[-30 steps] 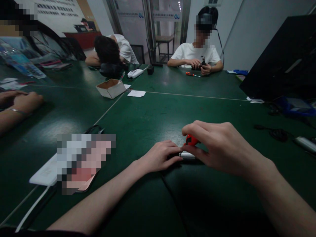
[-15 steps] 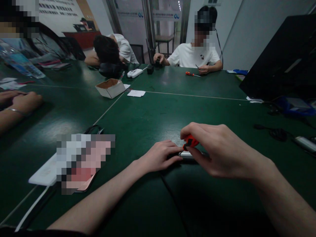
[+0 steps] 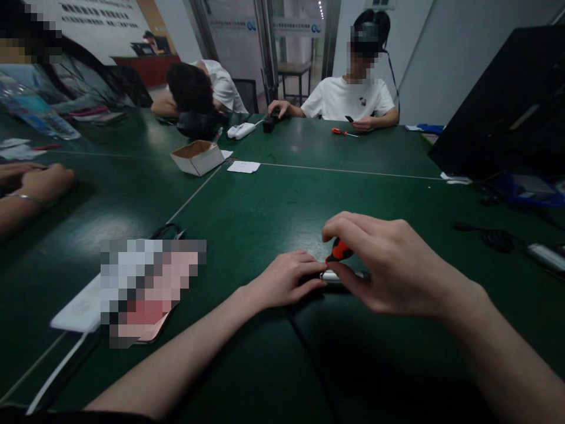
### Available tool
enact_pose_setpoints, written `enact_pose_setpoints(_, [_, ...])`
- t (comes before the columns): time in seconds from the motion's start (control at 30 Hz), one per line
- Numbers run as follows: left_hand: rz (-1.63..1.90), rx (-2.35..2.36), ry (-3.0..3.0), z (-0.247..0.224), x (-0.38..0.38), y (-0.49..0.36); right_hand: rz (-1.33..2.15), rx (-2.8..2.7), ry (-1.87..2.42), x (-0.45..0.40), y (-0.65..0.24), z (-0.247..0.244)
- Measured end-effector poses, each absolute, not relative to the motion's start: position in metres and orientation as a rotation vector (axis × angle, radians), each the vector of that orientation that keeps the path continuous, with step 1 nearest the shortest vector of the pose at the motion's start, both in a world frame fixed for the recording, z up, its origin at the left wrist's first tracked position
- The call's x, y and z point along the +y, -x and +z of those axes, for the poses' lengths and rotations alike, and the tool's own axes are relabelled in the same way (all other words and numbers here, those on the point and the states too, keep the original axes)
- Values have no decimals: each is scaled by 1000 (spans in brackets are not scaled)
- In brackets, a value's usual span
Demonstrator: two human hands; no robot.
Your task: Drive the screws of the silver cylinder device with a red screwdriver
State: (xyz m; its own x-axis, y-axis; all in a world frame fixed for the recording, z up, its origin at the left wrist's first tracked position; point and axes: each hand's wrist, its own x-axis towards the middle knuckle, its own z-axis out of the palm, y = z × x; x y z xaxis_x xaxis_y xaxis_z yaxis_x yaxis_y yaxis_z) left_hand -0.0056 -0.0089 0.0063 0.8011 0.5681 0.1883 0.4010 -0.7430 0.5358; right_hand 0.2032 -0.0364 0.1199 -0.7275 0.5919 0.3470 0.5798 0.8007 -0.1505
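Observation:
My left hand (image 3: 295, 279) is closed around one end of a slim silver and black device (image 3: 332, 277) that lies on the green table. A black cord (image 3: 304, 338) runs from beneath this hand towards me. Above the device, my right hand (image 3: 388, 265) grips a screwdriver (image 3: 342, 250) by its orange and black handle, between thumb and fingers. The handle tilts over the device near my left fingertips. The screwdriver's tip is hidden, and so is part of the device behind my right thumb.
A white power strip (image 3: 77, 312) and a pink phone-like slab (image 3: 154, 330) lie at left. An open cardboard box (image 3: 198, 159) stands farther back. Another silver device (image 3: 547, 259) with a cord lies at right. Across the table, a person sits near another screwdriver (image 3: 339, 132); a co-worker's hands (image 3: 39, 182) rest at left.
My right fingers have lifted slightly and the screwdriver handle has turned a little in them. My left hand stays put. Across the table, the seated person's hand has moved left.

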Motion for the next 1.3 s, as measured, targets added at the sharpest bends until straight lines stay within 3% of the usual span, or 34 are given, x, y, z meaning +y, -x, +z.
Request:
enact_pose_setpoints(0.17, [463, 719, -2522, 6, -8, 6, 199, -2607, 854, -38, -204, 120])
enact_pose_setpoints(0.53, [471, 718, -2515, 6, -9, 6, -210, -2605, 924, -37, -204, 117])
enact_pose_setpoints(0.83, [478, 736, -2527, 6, -9, 6, 196, -2593, 843, -40, -202, 121])
enact_pose_setpoints(1.3, [463, 733, -2538, 6, -8, 6, -255, -2593, 931, -40, -202, 119])
